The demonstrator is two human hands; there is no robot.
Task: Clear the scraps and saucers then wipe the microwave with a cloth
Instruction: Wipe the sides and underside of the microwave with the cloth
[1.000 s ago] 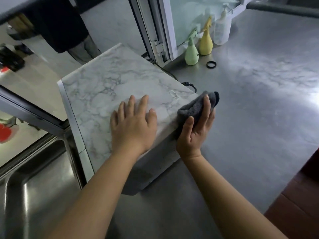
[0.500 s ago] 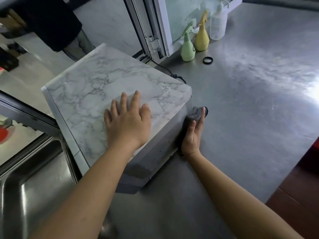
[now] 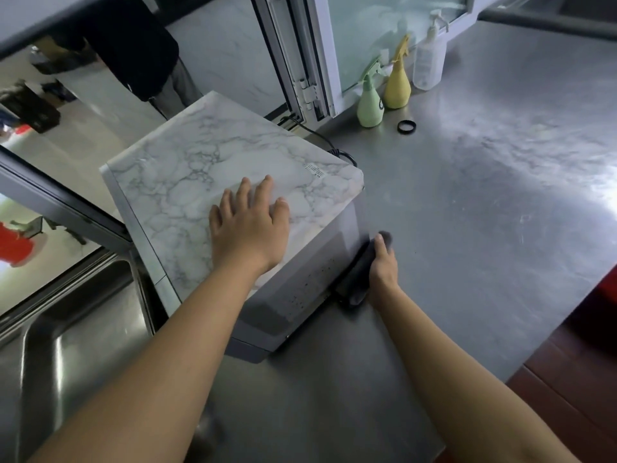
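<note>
Against the microwave's (image 3: 233, 168) lower side edge, right hand (image 3: 384, 262) presses cloth (image 3: 355, 277) — left hand (image 3: 248, 225) flat, released.

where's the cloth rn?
In the head view, the dark grey cloth is pressed by the right hand against the lower right side panel of the marble-topped microwave, just above the steel counter.

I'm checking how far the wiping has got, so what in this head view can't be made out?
- Microwave door side: turned away from the camera, only the top and one side panel show.
- Side panel under the cloth: covered by the cloth and the right hand.
- Top under the left hand: covered by the palm.
- Small label on the top: print too small to read.
- Sink: cut off by the left edge.
</note>
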